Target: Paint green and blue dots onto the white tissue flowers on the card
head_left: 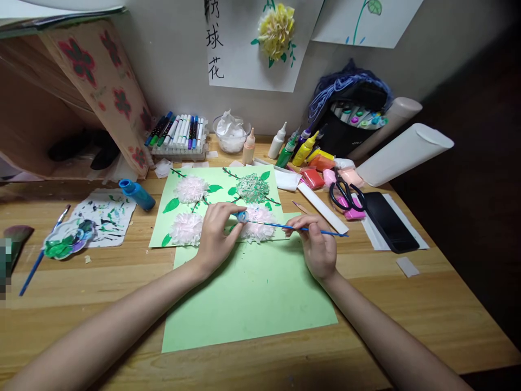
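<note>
Between the thumb and fingers of my left hand (217,233) is a small blue bottle cap (242,216), tipped on its side. My right hand (315,244) grips a thin blue paintbrush (280,225), whose tip points left and reaches the cap's mouth. Both are above a light green card (220,171) bearing pale pink paper flowers (191,189), a green-dabbed flower (253,188), painted leaves and dark stems. Blue shows on the lower right flower (262,231), partly behind the brush. Under the card lies a plain green sheet (248,293). An uncapped blue paint bottle (138,195) stands tilted-looking at the left.
A paint palette (69,239) rests on a stained tissue (118,222) at the left, with another brush (38,266) beneath. Paint bottles (287,152), a marker box (179,136) and a bowl (232,136) line the back. Scissors (345,196) and a phone (391,222) lie right.
</note>
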A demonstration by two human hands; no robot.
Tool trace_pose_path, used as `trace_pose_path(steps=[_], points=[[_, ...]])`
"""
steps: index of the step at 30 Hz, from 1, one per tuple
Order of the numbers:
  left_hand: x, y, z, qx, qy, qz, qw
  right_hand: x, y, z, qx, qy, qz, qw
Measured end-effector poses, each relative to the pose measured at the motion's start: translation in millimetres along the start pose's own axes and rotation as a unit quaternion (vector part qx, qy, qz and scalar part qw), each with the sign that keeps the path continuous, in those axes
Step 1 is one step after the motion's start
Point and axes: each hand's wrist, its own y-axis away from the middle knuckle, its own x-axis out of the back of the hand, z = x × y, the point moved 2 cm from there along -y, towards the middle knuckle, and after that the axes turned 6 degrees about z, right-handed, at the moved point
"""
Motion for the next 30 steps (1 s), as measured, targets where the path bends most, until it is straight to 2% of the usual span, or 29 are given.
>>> trace_pose_path(steps=[9, 13, 16, 18, 20, 23, 26, 30], points=[[0.4, 0, 1, -0.008, -0.002, -0.006, 1.000, -3, 3, -1, 0.070, 0.107, -0.084, 0.988], [-0.4, 0, 2, -0.001, -0.006, -0.011, 1.000, -3, 5, -3, 0.063, 0.122, -0.076, 0.988], [1.0, 1, 4, 0.016, -0.024, -0.007, 1.000, -3, 6, -4, 0.042, 0.087, -0.036, 0.995], [5.6, 1, 6, 0.032, -0.054, 0.000, 0.998, -1, 4, -6, 0.027, 0.045, 0.016, 0.998], [13.2, -2, 6, 0.043, -0.105, -0.002, 0.994, 2, 0, -7, 0.018, 0.005, 0.076, 0.997], [25.3, -10, 1, 0.043, -0.199, -0.034, 0.978, 7, -8, -8, -0.004, -0.039, 0.146, 0.989], [30.3, -22, -9, 0.035, -0.283, -0.076, 0.956, 10, -15, -3, -0.040, -0.066, 0.182, 0.980], [21.5, -31, -21, 0.025, -0.362, -0.119, 0.924, 11, -17, 4, -0.070, -0.081, 0.191, 0.976]])
